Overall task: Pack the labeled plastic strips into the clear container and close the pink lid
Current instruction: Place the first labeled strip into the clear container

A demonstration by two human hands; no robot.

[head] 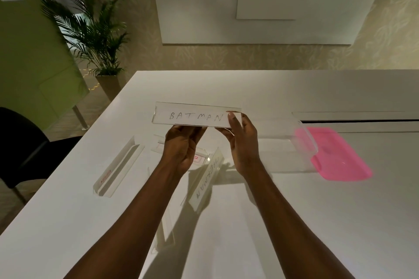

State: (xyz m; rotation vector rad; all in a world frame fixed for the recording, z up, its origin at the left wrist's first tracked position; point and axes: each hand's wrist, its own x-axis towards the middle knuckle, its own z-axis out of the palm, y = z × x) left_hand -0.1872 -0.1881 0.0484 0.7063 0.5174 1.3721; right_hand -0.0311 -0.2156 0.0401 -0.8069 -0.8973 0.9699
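Observation:
Both hands hold up a clear plastic strip labelled BATMAN (pixel 195 115) above the white table. My left hand (pixel 181 147) supports its lower edge from beneath. My right hand (pixel 241 140) pinches its right end, thumb on the front. Below the hands lies a strip labelled SUPERMAN (pixel 207 179), standing on edge. Another clear strip (pixel 119 169) with a small red sticker lies to the left. A further strip (pixel 199 157) with a red label sits partly hidden behind my left hand. The clear container (pixel 288 142) stands open to the right, with the pink lid (pixel 335 154) lying flat beside it.
The white table (pixel 294 222) has its left edge running diagonally near a black chair (pixel 22 147). A potted palm (pixel 95 36) stands beyond the far left corner. A dark slot (pixel 362 120) runs across the table behind the lid.

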